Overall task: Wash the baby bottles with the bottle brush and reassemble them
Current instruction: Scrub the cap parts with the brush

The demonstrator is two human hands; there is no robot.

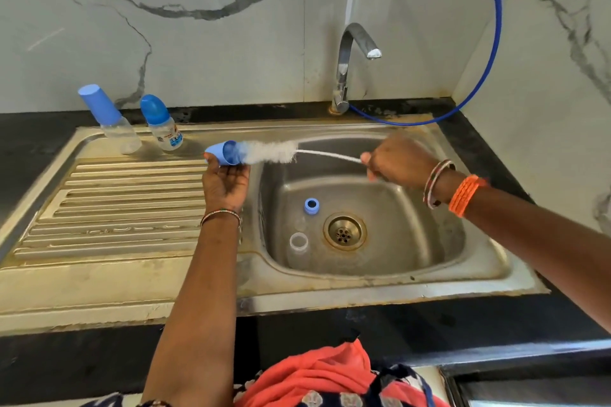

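— Left hand (225, 182)?
— Palm up over the sink's left rim, forearm reaching straight forward, fingers curled round a blue plastic bottle cap (222, 153) lying on its side, open mouth turned right.
— Right hand (393, 163)?
— Arm stretched in from the right across the steel sink basin (413, 225), fingers pinching the thin white handle of a white bristled bottle brush (274, 151); bristle tip just inside the cap's mouth.
— Bottles?
— Two blue-capped clear baby bottles (112, 119) upright on the ribbed steel drainboard (115, 208), near the wall. Open clear bottle (299, 246) and blue screw ring (311, 205) down in the basin, beside the drain (345, 231).
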